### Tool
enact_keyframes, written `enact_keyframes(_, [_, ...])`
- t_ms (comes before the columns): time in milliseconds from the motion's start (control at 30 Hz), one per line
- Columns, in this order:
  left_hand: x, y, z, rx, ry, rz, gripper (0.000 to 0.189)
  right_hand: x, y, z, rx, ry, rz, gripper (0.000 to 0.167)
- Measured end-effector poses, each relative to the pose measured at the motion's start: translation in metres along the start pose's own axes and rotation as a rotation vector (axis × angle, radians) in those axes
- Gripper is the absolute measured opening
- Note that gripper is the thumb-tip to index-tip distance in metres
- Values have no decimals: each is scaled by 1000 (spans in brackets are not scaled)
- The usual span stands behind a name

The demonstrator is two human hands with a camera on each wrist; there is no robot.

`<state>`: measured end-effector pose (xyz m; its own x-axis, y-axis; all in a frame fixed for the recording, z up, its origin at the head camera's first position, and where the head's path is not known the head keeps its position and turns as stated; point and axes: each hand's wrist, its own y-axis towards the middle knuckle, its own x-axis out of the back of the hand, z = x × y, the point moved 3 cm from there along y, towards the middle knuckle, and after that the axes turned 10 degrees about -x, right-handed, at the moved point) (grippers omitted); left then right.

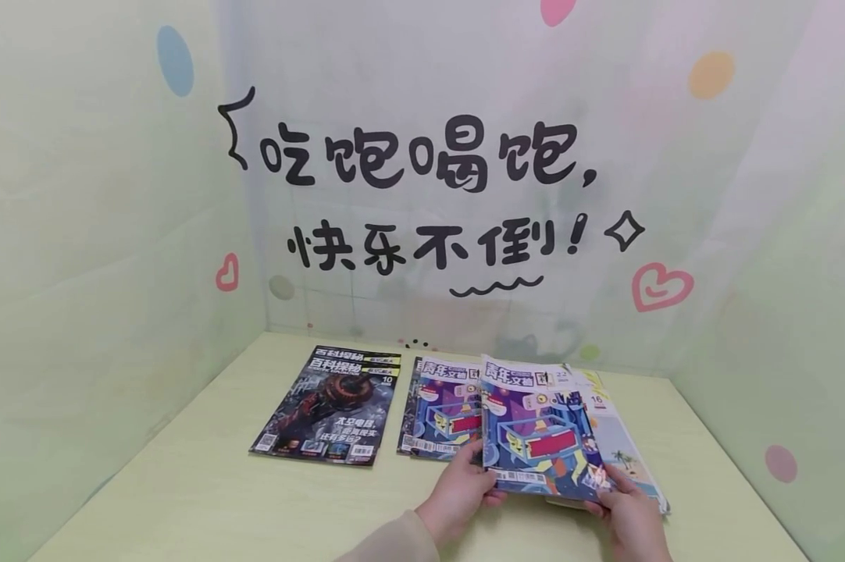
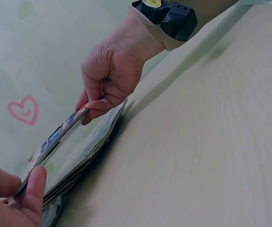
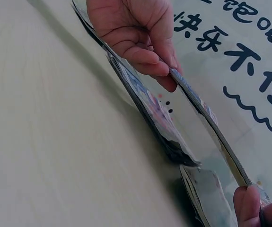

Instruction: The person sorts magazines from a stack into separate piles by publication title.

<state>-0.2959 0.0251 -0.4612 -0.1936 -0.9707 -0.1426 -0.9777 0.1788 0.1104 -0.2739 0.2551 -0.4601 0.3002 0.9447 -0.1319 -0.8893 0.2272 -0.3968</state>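
A purple-blue magazine [image 1: 538, 437] is held raised and slightly tilted over the right-hand stack. Its lower left corner is pinched by my left hand [image 1: 460, 490], thumb on one face and fingers on the other. My right hand [image 1: 632, 511] pinches the lower right corner; the left wrist view shows that right hand [image 2: 112, 71] gripping the magazine's edge [image 2: 62, 135]. Below, apart from it, lies a light magazine with a beach picture [image 1: 622, 445], partly covered. A matching purple magazine [image 1: 440, 414] tops the middle stack, its right side hidden behind the raised one.
Two overlapping dark magazines [image 1: 324, 414] lie on the left of the pale table [image 1: 205, 484]. Printed fabric walls [image 1: 422, 94] enclose the table at the back and both sides. The right wrist view shows a gap between neighbouring stacks, including the middle stack [image 3: 150, 109].
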Motion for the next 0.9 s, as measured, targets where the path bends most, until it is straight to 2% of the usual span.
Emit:
enact_keyframes(233, [-34,3,1,31,-51,56,60,36,3,8,-28,0,-82,57])
enact_keyframes(433, [-59,5,0,95,-83,69,65,69,12,11,-35,-14,-64,58])
enact_keyframes(600, [-68,1,4,142,-48,115,61,85,17,9,-42,-69,-3,63])
enact_keyframes(733, [-72,-1,11,167,-6,141,53,93,18,7,-80,-135,-3,62])
enact_keyframes(900, [-75,-2,18,162,20,133,56,97,19,5,-153,-104,-21,59])
